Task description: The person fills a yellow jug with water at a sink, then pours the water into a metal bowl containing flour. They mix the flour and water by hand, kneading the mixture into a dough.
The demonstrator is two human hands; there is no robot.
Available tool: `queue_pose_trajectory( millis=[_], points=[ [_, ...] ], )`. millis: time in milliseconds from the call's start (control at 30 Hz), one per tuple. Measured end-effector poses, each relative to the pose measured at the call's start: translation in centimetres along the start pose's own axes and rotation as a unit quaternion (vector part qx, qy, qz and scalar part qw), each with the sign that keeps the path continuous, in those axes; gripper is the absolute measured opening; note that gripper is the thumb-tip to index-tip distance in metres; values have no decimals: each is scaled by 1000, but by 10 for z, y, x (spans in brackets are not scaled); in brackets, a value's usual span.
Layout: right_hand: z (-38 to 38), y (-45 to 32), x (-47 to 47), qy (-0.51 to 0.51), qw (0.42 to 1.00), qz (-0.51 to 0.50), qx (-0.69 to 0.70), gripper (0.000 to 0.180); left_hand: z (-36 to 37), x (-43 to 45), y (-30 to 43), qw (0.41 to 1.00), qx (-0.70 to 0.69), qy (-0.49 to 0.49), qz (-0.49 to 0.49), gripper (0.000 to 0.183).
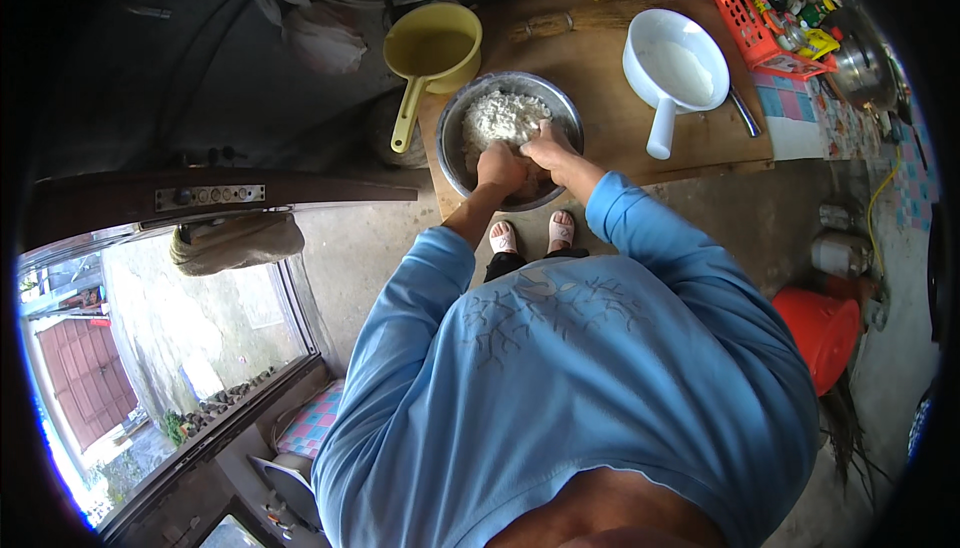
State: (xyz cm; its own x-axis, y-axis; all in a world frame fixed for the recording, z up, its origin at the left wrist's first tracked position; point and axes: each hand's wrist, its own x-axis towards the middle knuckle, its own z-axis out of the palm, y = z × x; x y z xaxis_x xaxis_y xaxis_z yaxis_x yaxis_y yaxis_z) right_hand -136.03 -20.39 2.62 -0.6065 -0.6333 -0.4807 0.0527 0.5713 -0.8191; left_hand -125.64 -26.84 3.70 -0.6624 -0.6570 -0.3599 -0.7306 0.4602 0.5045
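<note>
A round metal bowl [568, 114] stands at the near edge of a wooden board, in front of me. Inside it lies white, crumbly flour [508, 116], heaped towards the far side. My left hand [501, 168] is down in the near part of the bowl, its fingers curled and mostly hidden. Close beside it, my right hand [550, 149] reaches in over the right rim, fingertips at the edge of the flour. Whether either hand grips any of the mixture is hidden.
A yellow plastic dipper [468, 67] stands left of the bowl. On the wooden board [600, 116] are a white dipper [637, 60] holding white powder and a metal utensil [744, 111]. A red basket [739, 11] of bottles stands back right; a red bucket [821, 338] is on the floor.
</note>
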Motion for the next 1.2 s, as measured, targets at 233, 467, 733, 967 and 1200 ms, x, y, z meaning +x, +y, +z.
queue_pose_trajectory(
  millis=[233,467,733,967,1200],
  points=[
    [-2,-9,10,59,997,-48,-9,29,-32,10,-1,974,-206,97,11,35],
    [-15,-28,4,30,996,-28,-78,35,-58,15,16,976,-202,82,22,46],
    [-26,-30,16,-69,978,49,188,54,-52,39,-10,972,-222,-72,12,64],
    [10,12,33,18,965,-6,260,30,-40,35,-6,919,-390,-54,-27,40],
    [-11,-20,4,-18,988,-42,-146,40,-43,40,-40,944,188,-33,268,45]
  ],
)
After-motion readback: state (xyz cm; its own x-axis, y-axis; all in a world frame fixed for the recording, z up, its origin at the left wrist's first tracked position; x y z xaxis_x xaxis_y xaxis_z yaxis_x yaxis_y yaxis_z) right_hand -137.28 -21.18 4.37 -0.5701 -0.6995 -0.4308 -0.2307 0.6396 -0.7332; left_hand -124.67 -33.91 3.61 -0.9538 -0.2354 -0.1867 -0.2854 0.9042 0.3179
